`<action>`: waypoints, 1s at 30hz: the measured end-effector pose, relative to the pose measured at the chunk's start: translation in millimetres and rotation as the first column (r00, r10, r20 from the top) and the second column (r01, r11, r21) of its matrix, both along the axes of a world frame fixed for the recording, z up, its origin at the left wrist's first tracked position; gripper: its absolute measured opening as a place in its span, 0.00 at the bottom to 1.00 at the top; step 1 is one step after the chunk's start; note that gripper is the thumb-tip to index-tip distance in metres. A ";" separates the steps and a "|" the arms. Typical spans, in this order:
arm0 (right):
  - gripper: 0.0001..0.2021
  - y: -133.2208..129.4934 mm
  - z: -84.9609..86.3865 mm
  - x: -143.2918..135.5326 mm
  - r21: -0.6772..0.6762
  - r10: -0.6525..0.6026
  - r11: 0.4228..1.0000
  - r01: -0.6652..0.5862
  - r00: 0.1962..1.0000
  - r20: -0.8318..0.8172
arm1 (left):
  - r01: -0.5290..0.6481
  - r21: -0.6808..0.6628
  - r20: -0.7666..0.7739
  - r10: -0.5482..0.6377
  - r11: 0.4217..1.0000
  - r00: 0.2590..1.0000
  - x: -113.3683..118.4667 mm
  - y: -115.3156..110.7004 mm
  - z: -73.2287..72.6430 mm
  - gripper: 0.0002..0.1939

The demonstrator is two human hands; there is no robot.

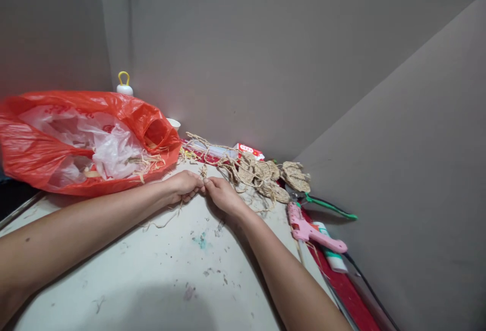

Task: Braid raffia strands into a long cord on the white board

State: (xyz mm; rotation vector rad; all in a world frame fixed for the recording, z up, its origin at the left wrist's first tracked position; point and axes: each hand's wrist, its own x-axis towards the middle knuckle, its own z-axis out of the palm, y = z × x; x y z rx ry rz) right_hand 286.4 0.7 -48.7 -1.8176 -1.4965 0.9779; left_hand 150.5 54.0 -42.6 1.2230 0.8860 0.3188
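Note:
Near the middle of the white table [152,270], my left hand [186,185] and my right hand [222,194] meet fingertip to fingertip. Both are closed in a pinch on a small straw-coloured twisted cord piece [204,170], whose top sticks up between them. A thin loose strand [167,223] trails on the table below my left hand. Just right of my right hand lie woven straw pieces [266,174] with tangled cords. My fingers cover the lower part of the held piece.
A red plastic bag [49,169] with clear bags and straw scraps fills the left. To the right lie a pink glue gun [304,227], green-handled pliers [330,205] and a white-and-green tube [334,257]. A red-and-white box [248,151] stands by the grey wall.

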 end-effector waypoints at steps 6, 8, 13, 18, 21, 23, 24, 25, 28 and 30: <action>0.14 -2.8 -0.6 8.5 -0.111 0.017 0.992 -0.055 0.949 -0.316 | 0.060 -0.018 0.006 -0.060 0.998 0.998 -3.1 0.2 5.3 0.11; 0.15 -4.0 3.3 9.7 -0.128 0.019 0.989 -0.078 0.912 -0.410 | 0.078 -0.006 0.007 -0.078 0.997 0.997 -4.0 1.5 6.7 0.11; 0.11 -4.1 9.2 11.4 -0.162 0.000 0.981 -0.103 0.843 -0.538 | 0.103 0.082 -0.004 -0.103 0.991 0.995 -5.4 3.5 7.3 0.11; 0.14 -3.6 4.0 11.6 -0.179 -0.054 0.982 -0.056 0.831 -0.554 | 0.173 0.146 -0.055 -0.167 0.974 0.984 -5.5 4.9 5.3 0.12; 0.14 -3.4 1.0 11.6 -0.199 -0.085 0.980 -0.028 0.839 -0.538 | 0.185 0.237 -0.099 -0.166 0.954 0.981 -6.9 8.8 4.3 0.11; 0.12 -3.1 -0.6 11.3 -0.210 -0.102 0.978 -0.012 0.846 -0.524 | 0.186 0.340 -0.127 -0.150 0.922 0.980 -9.0 11.8 4.8 0.10; 0.11 -2.9 -1.3 11.1 -0.213 -0.110 0.977 -0.003 0.849 -0.517 | 0.192 0.396 -0.144 -0.145 0.898 0.979 -10.2 12.7 5.4 0.10; 0.11 -2.7 -2.1 10.7 -0.214 -0.117 0.977 0.006 0.851 -0.512 | 0.199 0.456 -0.162 -0.139 0.868 0.977 -11.4 13.0 6.3 0.10; 0.11 -2.6 -4.2 9.4 -0.207 -0.139 0.978 0.036 0.851 -0.506 | 0.203 0.643 -0.216 -0.079 0.738 0.973 -13.8 8.6 9.1 0.10; 0.12 -3.2 -5.0 8.2 -0.196 -0.151 0.979 0.056 0.845 -0.514 | 0.188 0.750 -0.233 -0.013 0.635 0.972 -14.0 1.9 10.0 0.09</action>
